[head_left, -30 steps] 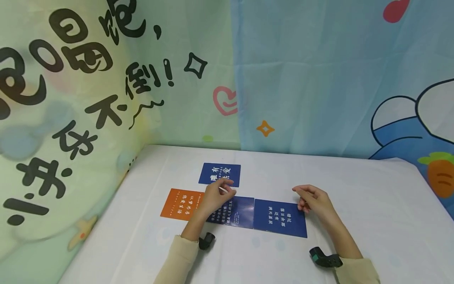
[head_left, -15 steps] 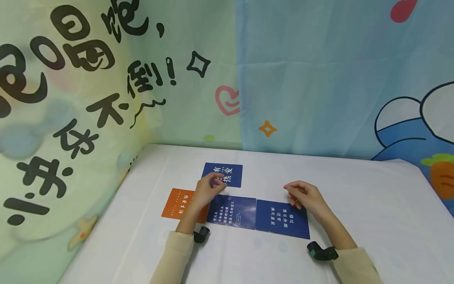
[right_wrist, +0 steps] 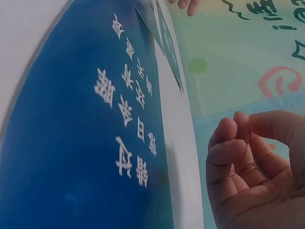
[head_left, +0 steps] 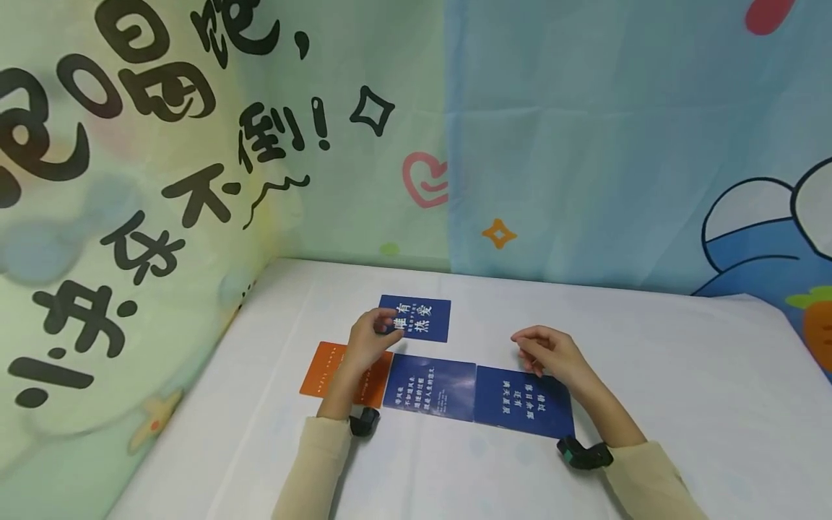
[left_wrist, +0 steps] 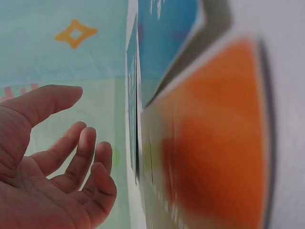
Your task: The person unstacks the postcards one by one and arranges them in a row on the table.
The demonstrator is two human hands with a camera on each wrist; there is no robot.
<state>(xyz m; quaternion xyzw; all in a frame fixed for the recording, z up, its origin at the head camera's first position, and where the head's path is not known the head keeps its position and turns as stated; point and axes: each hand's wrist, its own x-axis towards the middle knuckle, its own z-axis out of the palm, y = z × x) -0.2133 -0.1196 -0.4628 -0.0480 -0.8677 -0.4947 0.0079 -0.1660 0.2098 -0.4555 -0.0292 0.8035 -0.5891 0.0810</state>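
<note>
Three cards lie side by side on the white table: an orange card (head_left: 375,383) at the left, a dark blue card (head_left: 430,388) in the middle and another blue card (head_left: 523,403) at the right. Behind this row lies a separate blue card (head_left: 425,318) with white writing. My left hand (head_left: 369,338) hovers over the orange card, by the left edge of the rear card. Its fingers are loosely curled around nothing. Over the far edge of the right blue card, my right hand (head_left: 554,355) holds nothing, its thumb close to the fingertips (right_wrist: 226,129).
A white cloth covers the table (head_left: 682,390). At its far edge hangs a blue curtain (head_left: 585,144), and a printed green backdrop (head_left: 214,289) borders the left side. Each wrist wears a small black camera, including one (head_left: 583,455) on the right.
My left hand has drawn left and back, uncovering the middle blue card. The right hand has shifted left. The cards keep their places on the table; the head view has turned slightly.
</note>
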